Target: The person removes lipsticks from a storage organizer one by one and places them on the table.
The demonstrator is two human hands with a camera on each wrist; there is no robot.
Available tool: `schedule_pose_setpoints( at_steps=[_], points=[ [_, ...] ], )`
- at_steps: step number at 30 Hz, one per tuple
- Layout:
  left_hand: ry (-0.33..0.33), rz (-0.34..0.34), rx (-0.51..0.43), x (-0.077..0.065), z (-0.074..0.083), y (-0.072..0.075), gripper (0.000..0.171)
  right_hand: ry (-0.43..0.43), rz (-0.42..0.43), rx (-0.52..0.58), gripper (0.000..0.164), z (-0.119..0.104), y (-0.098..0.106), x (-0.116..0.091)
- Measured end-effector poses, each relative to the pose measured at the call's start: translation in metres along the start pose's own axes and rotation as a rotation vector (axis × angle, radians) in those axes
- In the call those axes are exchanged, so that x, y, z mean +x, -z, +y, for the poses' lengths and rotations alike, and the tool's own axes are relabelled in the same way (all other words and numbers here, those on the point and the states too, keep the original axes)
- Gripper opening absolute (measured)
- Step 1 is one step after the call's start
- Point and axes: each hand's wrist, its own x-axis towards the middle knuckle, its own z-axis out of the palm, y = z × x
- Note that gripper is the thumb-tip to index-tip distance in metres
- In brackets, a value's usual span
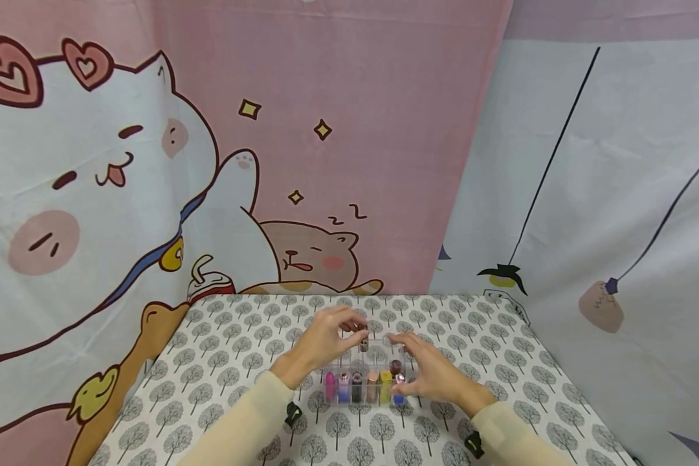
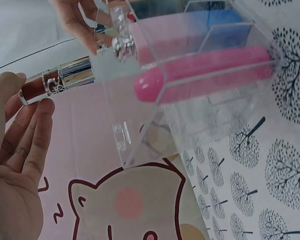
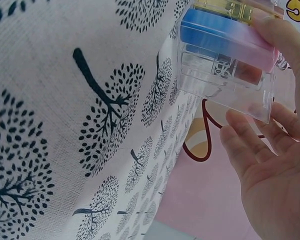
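My left hand (image 1: 329,338) pinches a lip gloss tube (image 2: 55,82) with dark red-brown gloss and a shiny silver end, above the back part of a clear organizer (image 2: 135,132). My right hand (image 1: 439,375) grips the organizer's right side, thumb at the front and fingers at the back edge. In its front row stand a magenta tube (image 1: 330,386), a pink-and-blue tube (image 1: 343,389), a black one (image 1: 358,388), a copper one (image 1: 373,387), a yellow one (image 1: 386,388) and another pink-and-blue tube (image 3: 225,40). A red-brown lip gloss (image 3: 247,72) stands behind at the right.
A white cloth with grey tree prints (image 1: 239,349) covers the table. Behind it hangs a pink curtain with cartoon cats (image 1: 349,149), and a pale curtain (image 1: 559,194) hangs at the right. Black wrist straps (image 1: 474,444) show on both sleeves.
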Motion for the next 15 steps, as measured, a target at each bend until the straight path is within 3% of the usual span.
schedule_pose_setpoints(
  at_steps=[15],
  points=[
    [-0.056, 0.13, 0.04, -0.009, -0.011, 0.022, 0.018, -0.018, -0.007, 0.004, 0.119, -0.001, 0.0, -0.001]
  ],
)
